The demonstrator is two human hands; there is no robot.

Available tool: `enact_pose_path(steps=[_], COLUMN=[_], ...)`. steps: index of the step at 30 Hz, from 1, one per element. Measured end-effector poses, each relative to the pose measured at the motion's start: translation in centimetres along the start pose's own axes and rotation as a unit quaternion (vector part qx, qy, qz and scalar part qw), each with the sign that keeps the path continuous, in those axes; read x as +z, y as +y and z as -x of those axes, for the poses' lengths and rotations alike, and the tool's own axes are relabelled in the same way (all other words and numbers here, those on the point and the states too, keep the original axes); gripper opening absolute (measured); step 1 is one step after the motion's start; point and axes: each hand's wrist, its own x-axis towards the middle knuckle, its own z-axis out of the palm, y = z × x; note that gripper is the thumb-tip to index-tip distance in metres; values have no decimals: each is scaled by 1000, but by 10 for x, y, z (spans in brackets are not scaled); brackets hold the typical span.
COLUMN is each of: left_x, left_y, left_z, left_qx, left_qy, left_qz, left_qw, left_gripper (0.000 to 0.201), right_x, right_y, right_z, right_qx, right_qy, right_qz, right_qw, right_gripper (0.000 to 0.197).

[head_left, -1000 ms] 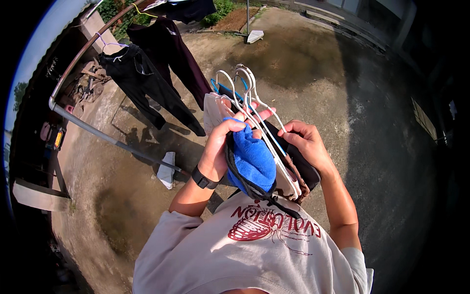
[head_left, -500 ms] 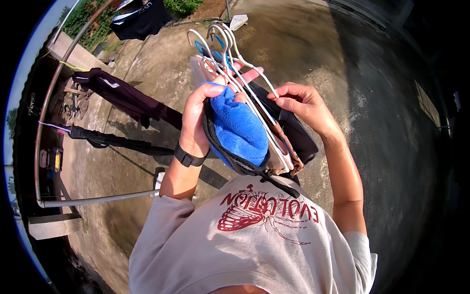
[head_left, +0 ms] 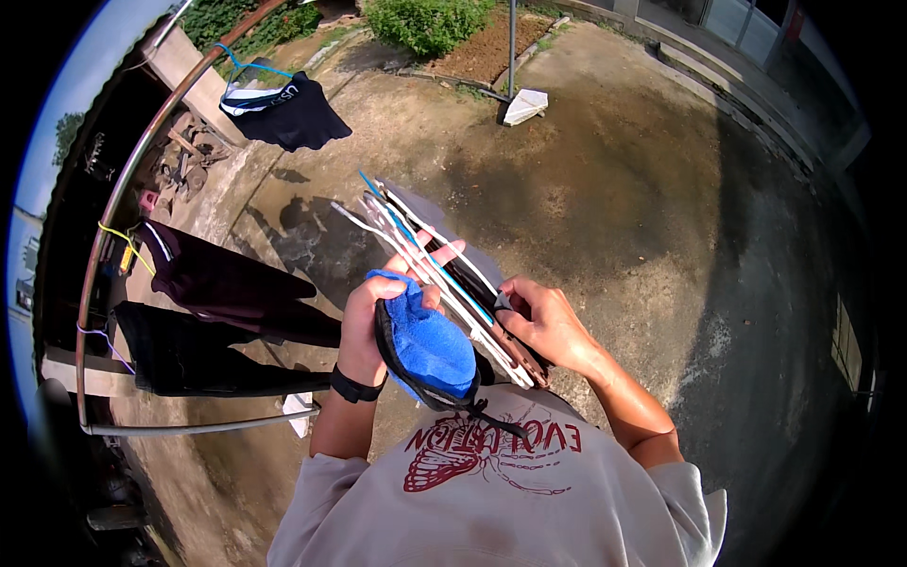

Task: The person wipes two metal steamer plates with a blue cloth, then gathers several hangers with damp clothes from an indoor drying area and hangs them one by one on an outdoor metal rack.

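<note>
My left hand (head_left: 359, 323) is closed round a bundle of clothes hangers (head_left: 404, 248), mostly white with a blue one among them. Against its palm it also holds a bright blue plush cloth item (head_left: 436, 352) with a black edge and a black cord. Dark and brown garments hang in the bundle, largely hidden by the hangers. At the right side of the bundle, my right hand (head_left: 548, 323) has its thumb and fingers pinched on a bit of greyish cloth beside the outermost white hanger. A black watch band (head_left: 357, 386) circles my left wrist.
On the left, a bent metal rail (head_left: 115, 198) carries dark trousers (head_left: 227, 293), black trousers (head_left: 213, 354) and, farther off, a navy garment (head_left: 288, 111) on a blue hanger. A thin pole (head_left: 512, 47) rises by a white stone block (head_left: 526, 107). Concrete ground (head_left: 605, 189) surrounds me.
The hangers have tipped so their hooks no longer stand up toward the view. My right hand has moved from a white hanger's arm to cloth lower along the bundle. The view has shifted.
</note>
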Motion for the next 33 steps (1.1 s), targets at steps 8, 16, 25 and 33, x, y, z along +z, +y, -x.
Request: enact_pose_path(steps=[8, 16, 25, 33], left_x=[-56, -61, -75, -51], left_y=[51, 147, 186, 214], left_z=[-188, -323, -431, -541], left_qx=[-21, 14, 89, 170], left_qy=[-112, -132, -48, 63], left_qz=[96, 71, 39, 39], left_qw=[989, 989, 994, 983], left_gripper=[68, 80, 84, 86], right_x=[-57, -160, -321, -419], right_y=[35, 13, 19, 15], right_z=[-179, -369, -631, -862], right_qx=[-9, -50, -131, -193], right_qy=[37, 116, 125, 69], right_qz=[-155, -137, -147, -45], right_qw=[987, 982, 972, 978], right_gripper=[19, 19, 15, 15])
